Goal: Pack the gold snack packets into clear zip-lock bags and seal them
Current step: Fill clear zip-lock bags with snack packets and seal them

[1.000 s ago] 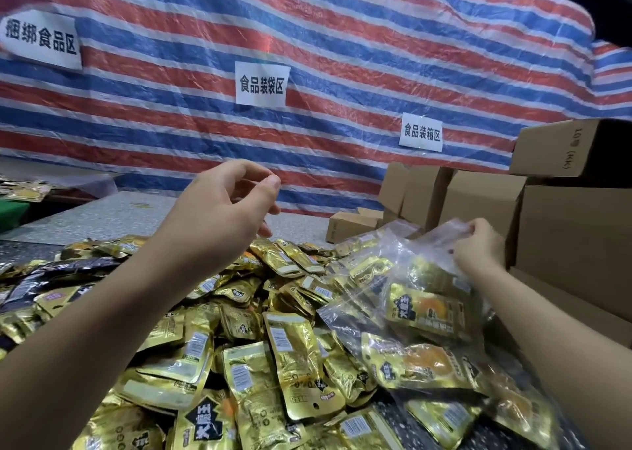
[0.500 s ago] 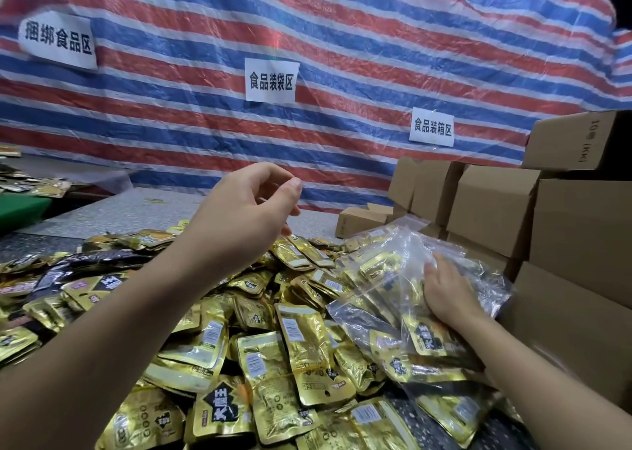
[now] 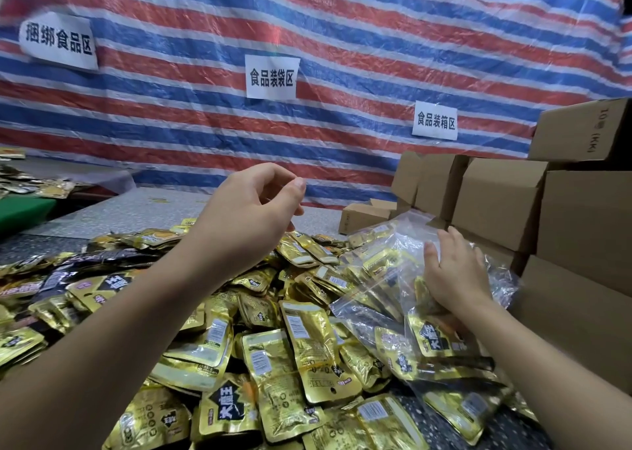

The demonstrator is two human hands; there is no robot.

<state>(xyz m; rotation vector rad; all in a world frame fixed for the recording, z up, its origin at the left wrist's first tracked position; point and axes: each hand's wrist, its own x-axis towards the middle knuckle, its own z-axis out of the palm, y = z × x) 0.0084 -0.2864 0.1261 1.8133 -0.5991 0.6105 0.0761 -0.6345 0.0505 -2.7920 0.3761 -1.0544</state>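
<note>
A big heap of gold snack packets [image 3: 301, 340] covers the table in front of me. At its right side lie clear zip-lock bags [image 3: 386, 265] with gold packets inside them. My right hand [image 3: 451, 272] rests flat on these bags with straight fingers, pressing the plastic down. My left hand [image 3: 249, 210] hangs in the air above the back of the heap. Its fingers are curled toward the thumb, and I see nothing between them.
Folded cardboard boxes [image 3: 496, 196] are stacked along the right and close to my right arm. Some dark packets [image 3: 102, 258] are mixed into the heap's left side. A striped tarpaulin [image 3: 342, 39] with paper signs hangs behind. A green surface [image 3: 20, 210] sits far left.
My right hand let go of the bag's top edge, dropped lower, and now lies flat on the bags. My left hand kept its curled pose in the air.
</note>
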